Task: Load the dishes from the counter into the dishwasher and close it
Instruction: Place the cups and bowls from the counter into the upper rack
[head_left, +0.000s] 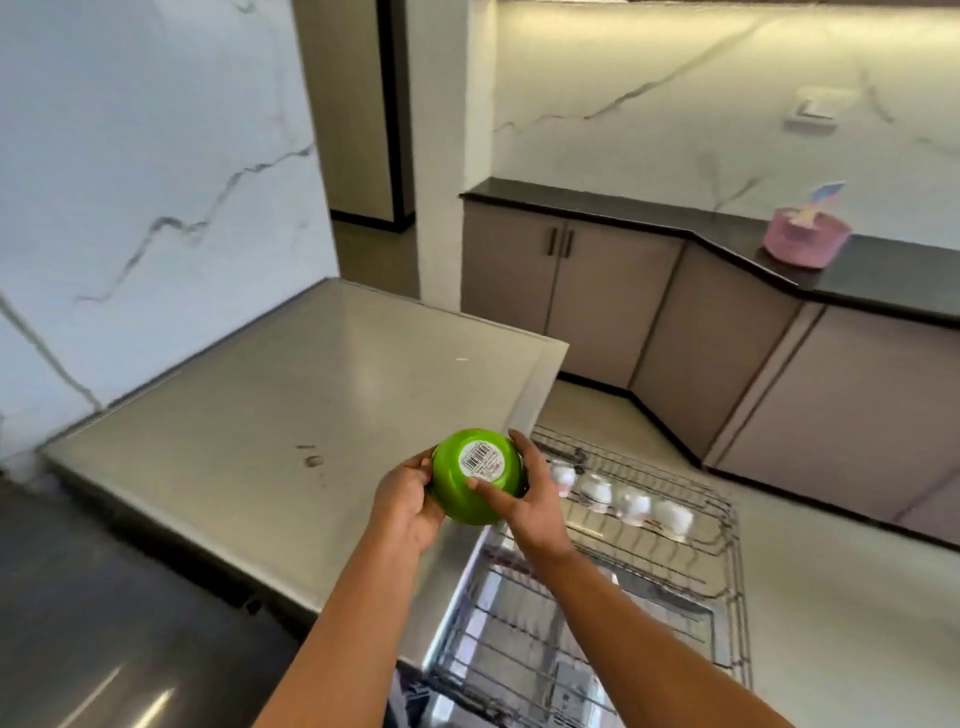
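Head view, two hands, one green bowl

Bowl bright green, white barcode sticker with black bars on its base. Counter pale grey-beige, a few dark specks. Walls white marble with grey veins. Rack dark grey wire; cups in it white, blurred. Cabinets taupe with black handles and black plinth. Far counter black. Pink container on it, pink-and-blue item sticking out. Floor cream.
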